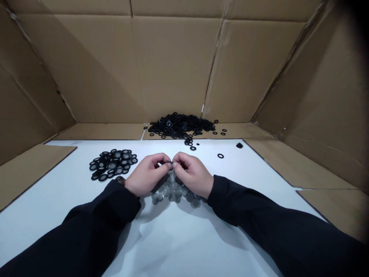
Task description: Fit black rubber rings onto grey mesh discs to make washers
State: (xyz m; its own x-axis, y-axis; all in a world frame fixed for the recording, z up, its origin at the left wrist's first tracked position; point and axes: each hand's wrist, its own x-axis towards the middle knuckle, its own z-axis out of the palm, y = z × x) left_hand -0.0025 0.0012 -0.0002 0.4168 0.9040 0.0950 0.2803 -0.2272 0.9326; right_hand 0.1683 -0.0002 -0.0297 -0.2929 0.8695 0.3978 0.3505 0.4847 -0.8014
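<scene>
My left hand (150, 171) and my right hand (193, 173) meet at their fingertips over the middle of the white surface. Both pinch a small black ring washer (171, 164), which the fingers mostly cover. Whether a disc sits inside it I cannot tell. Just below the hands lies a heap of thin grey discs (174, 192), partly hidden by the palms. Left of my left hand is a pile of black ring washers with grey discs in their centres (112, 165).
A large mound of black ring washers (178, 125) lies against the cardboard back wall (173, 69). Loose rings lie nearby, one ring (220, 156) on the white surface (178, 238). A small black lump (239, 145) lies farther right. Cardboard walls stand on both sides.
</scene>
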